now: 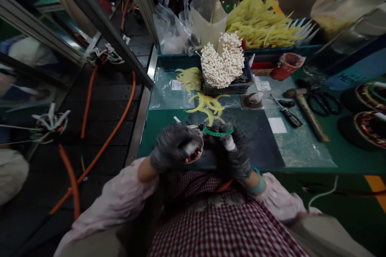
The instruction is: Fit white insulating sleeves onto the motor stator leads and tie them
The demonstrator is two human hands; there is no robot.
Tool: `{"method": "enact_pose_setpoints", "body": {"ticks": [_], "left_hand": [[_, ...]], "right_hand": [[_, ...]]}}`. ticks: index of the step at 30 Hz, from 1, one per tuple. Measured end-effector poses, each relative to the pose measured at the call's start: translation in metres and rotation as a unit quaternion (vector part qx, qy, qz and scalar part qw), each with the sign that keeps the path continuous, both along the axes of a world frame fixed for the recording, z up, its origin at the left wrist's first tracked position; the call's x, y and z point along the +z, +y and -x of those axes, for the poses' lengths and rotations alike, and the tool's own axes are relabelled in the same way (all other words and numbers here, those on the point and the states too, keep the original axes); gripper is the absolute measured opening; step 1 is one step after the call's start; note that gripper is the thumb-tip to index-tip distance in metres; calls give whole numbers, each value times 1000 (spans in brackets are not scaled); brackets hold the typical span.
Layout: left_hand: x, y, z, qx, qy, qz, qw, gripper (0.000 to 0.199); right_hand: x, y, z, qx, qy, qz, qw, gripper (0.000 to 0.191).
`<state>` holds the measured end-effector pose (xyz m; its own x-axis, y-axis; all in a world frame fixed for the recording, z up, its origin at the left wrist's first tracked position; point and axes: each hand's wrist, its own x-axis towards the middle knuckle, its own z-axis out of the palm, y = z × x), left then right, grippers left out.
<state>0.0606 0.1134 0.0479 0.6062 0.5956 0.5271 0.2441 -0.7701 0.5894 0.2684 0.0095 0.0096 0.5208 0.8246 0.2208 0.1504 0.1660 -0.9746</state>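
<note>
My left hand [177, 145], in a dark grey glove with white tape on a finger, is closed at the rim of a round stator [197, 154] with reddish copper windings. Its fingers cover much of the stator. My right hand [239, 153], gloved alike with a taped thumb, pinches a green curved strip [215, 132] beside the stator. White and dark lead ends show between the hands. Just beyond them, several yellow curved strips [208, 106] lie on the mat [253, 128].
Behind stand a bin of white-tipped pieces [223, 62] and a heap of yellow strips [262, 22]. To the right lie a screwdriver [288, 114], a hammer [309, 112], scissors [324, 102] and wound stators [369, 128]. A metal frame post [105, 28] and orange tubes [113, 132] are left.
</note>
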Motion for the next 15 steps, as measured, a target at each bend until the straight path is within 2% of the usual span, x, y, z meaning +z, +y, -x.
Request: {"method": "enact_pose_setpoints", "body": {"ticks": [1,3,6,7,9,11,15], "left_hand": [[2,20,2,43,18,50,998,20],[4,68,-3,128,93,99,982,24],[-5,135,-35,163,280,143,935,31],[-10,151,-48,162,300,155,927,32],[-19,170,-70,152,323,177,917,30],[-26,176,-81,141,327,196,914,26],[-24,174,-69,130,305,227,916,18]], "right_hand": [[-3,3,1,11,15,-2,1000,43],[-6,5,0,40,22,-6,999,44],[-6,4,-1,85,18,-4,996,43],[-6,4,-1,92,18,-2,996,43],[-4,2,0,83,15,-1,996,43],[-2,-1,1,76,14,-2,997,42],[1,-4,5,107,36,-15,993,37]]}}
